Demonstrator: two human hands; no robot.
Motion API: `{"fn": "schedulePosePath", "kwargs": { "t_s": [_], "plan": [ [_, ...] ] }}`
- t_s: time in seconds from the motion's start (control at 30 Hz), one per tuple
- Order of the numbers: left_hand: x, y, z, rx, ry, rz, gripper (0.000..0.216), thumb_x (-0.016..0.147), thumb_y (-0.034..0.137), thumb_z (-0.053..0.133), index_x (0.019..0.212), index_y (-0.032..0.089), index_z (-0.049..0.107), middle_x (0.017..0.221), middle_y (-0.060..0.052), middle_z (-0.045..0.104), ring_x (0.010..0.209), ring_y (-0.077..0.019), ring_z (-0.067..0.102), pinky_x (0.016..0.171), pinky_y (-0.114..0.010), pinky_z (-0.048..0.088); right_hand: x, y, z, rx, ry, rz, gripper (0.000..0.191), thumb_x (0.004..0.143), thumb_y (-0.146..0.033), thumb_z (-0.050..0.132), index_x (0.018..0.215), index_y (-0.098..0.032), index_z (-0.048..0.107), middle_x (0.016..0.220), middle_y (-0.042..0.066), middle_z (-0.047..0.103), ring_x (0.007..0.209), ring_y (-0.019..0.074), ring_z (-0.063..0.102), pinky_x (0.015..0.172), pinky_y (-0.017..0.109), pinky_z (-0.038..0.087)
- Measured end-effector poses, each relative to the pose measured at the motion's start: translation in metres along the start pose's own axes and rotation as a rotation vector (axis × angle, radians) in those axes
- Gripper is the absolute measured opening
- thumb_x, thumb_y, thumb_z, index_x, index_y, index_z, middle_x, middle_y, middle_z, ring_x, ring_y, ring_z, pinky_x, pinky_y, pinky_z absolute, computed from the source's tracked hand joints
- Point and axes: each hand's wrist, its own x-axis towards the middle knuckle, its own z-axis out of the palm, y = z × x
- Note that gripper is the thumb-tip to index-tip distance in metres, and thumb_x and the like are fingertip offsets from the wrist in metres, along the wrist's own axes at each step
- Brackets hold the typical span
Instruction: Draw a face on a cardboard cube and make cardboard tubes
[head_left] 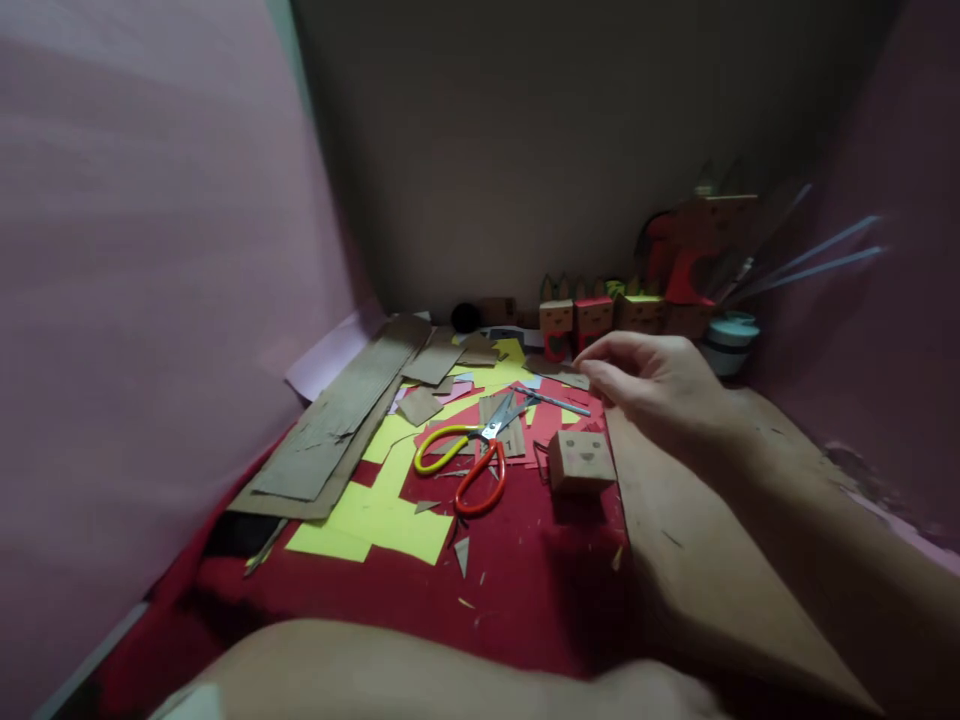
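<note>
Right forearm [810,535] bare; left forearm [360,665] bare, pale sleeve-like edge [191,703].

Pink side wall [150,250], grey back wall [487,150], teal-topped container [732,338]

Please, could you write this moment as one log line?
right hand: near cardboard strip | cube with drawn face: on red cloth | scissors: partly on scraps, handles spread

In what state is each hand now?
Left hand: blurred, cut off at the bottom edge; cannot be told.
Right hand: partly closed; whether it holds something cannot be told.
</note>
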Motion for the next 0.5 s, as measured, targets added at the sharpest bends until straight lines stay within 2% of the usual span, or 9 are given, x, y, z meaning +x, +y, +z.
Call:
{"fn": "schedulePosePath", "kwargs": {
  "t_s": [0.07,0.13,0.2,0.23,0.27,0.33,0.4,0.5],
  "plan": [
    [-0.029,-0.02,-0.016,-0.061,0.071,-0.086,0.03,0.088,0.02,0.053,0.111,0.031,0.067,0.094,-0.006,0.074,0.077,-0.0162,0.07,0.051,-0.024,0.053,-0.001,0.024,-0.01,-0.07,-0.108,0.025,0.024,0.081,-0.028,0.059,0.1,-0.016,0.068,0.082,0.006,0.068,0.072,0.0191,0.061,0.064,0.03,0.047],
    [-0.065,-0.039,-0.025,-0.146,0.152,-0.235,0.03,0.09,0.015,0.045,0.112,0.018,0.066,0.09,-0.011,0.074,0.075,-0.0163,0.07,0.056,-0.024,0.055,-0.01,0.044,-0.015,-0.18,-0.306,-0.039,0.055,0.075,-0.03,0.068,0.127,-0.017,0.057,0.113,0.013,0.063,0.096,0.0259,0.061,0.079,0.037,0.05],
    [-0.106,-0.056,-0.023,-0.519,0.415,-0.79,0.029,0.09,0.01,0.044,0.11,0.016,0.064,0.091,-0.009,0.074,0.08,-0.0147,0.07,0.068,-0.022,0.055,-0.021,0.056,-0.013,-0.284,-0.444,-0.063,0.078,0.071,-0.031,0.072,0.142,-0.018,0.043,0.125,0.016,0.056,0.11,0.0321,0.055,0.088,0.044,0.048],
    [-0.127,-0.064,-0.018,-0.575,0.492,-1.019,0.025,0.092,0.014,0.047,0.11,0.019,0.063,0.094,-0.007,0.074,0.083,-0.0158,0.07,0.073,-0.024,0.055,-0.026,0.059,-0.011,-0.325,-0.482,-0.074,0.085,0.069,-0.032,0.074,0.145,-0.016,0.039,0.126,0.018,0.056,0.112,0.034,0.054,0.09,0.046,0.047],
    [-0.148,-0.071,-0.01,-0.539,0.515,-1.201,0.02,0.091,0.019,0.052,0.106,0.021,0.064,0.096,-0.006,0.074,0.084,-0.0177,0.07,0.074,-0.026,0.055,-0.031,0.061,-0.007,-0.356,-0.506,-0.084,0.088,0.068,-0.031,0.076,0.145,-0.015,0.037,0.124,0.018,0.056,0.112,0.0352,0.053,0.09,0.047,0.047],
    [-0.187,-0.083,0.01,-0.465,0.338,-1.503,0.023,0.088,0.03,0.055,0.107,0.021,0.064,0.099,-0.008,0.072,0.085,-0.023,0.069,0.073,-0.032,0.054,-0.038,0.061,0.0,-0.383,-0.524,-0.107,0.086,0.068,-0.027,0.076,0.143,-0.011,0.039,0.119,0.019,0.059,0.108,0.0351,0.055,0.087,0.047,0.048],
    [-0.221,-0.09,0.031,-0.412,0.105,-1.691,0.04,0.085,0.034,0.054,0.12,0.014,0.059,0.111,-0.015,0.067,0.098,-0.0297,0.065,0.083,-0.039,0.052,-0.043,0.06,0.006,-0.386,-0.521,-0.109,0.077,0.07,-0.021,0.071,0.14,-0.01,0.042,0.114,0.019,0.061,0.104,0.0334,0.058,0.083,0.045,0.05],
    [-0.257,-0.097,0.054,-0.383,-0.176,-1.807,0.061,0.082,0.041,0.055,0.13,0.005,0.049,0.123,-0.023,0.06,0.112,-0.0354,0.058,0.092,-0.043,0.046,-0.047,0.066,0.011,-0.365,-0.461,-0.14,0.063,0.074,-0.017,0.063,0.135,-0.012,0.047,0.105,0.016,0.066,0.096,0.0307,0.063,0.077,0.042,0.052]
  ]
}}
